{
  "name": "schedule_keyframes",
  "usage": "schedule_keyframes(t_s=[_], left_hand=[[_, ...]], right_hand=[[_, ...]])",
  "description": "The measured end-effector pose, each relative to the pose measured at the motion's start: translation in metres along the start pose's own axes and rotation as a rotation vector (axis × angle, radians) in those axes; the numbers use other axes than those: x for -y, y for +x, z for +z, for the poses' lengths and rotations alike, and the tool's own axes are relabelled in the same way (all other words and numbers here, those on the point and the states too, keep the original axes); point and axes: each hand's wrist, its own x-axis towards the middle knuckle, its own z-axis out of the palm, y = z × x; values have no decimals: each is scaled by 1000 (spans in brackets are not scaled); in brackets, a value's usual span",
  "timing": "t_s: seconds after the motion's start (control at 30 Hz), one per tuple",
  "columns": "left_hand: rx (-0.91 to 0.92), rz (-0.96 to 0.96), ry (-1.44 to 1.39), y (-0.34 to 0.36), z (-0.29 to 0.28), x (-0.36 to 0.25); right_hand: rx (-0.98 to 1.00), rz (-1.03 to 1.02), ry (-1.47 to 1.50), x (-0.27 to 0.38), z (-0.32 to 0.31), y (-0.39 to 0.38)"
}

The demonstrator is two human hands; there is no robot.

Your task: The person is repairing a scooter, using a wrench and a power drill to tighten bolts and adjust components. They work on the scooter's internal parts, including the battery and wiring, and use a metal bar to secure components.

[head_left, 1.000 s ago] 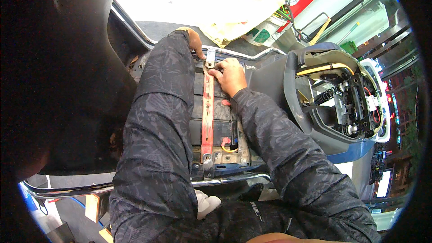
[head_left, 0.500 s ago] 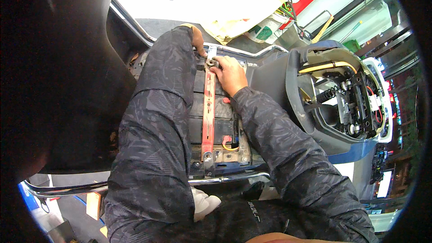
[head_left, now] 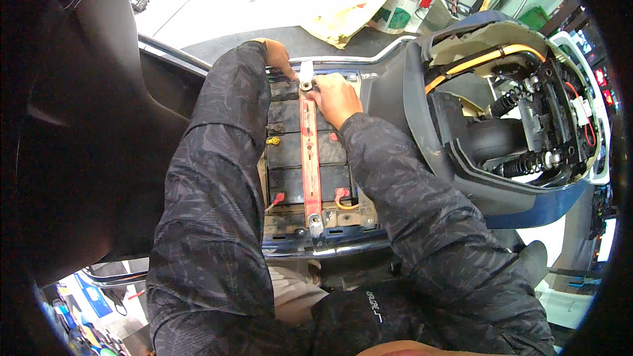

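A long red metal strap [head_left: 309, 151] runs across several dark batteries [head_left: 287, 148] in the open floor of a scooter. At its far end is a silver bracket [head_left: 306, 71] with a round dark nut [head_left: 306, 86]. My right hand [head_left: 338, 100] is closed there, thumb and forefinger pinching at the strap's end beside the nut. From the other side, my left hand [head_left: 279, 59] reaches to the same bracket, fingers bent and pressed together near the floor's far edge. The sleeve hides part of it, so what it grips is unclear. A second bolted bracket [head_left: 315, 223] holds the strap's near end.
Red terminal caps [head_left: 342, 194] and a yellow cap [head_left: 273, 140] sit on the batteries. Chrome rails [head_left: 343, 248] edge the floor. On the right, the scooter's open rear body [head_left: 501, 112] shows springs and an orange cable. A bucket [head_left: 398, 10] and yellowish sack [head_left: 353, 3] stand beyond.
The view has shifted, and more of the batteries shows beside my left sleeve. Both hands stay at the strap's far end, my right fingers still beside the nut.
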Motion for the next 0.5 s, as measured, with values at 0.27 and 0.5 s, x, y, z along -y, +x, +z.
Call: schedule_keyframes(t_s=[0.27,0.5], left_hand=[[-167,-13,-193,-4,27,8],[-342,26,-362,5,48,15]], right_hand=[[74,130,58,1,-2,5],[-68,258,-6,19,9,1]])
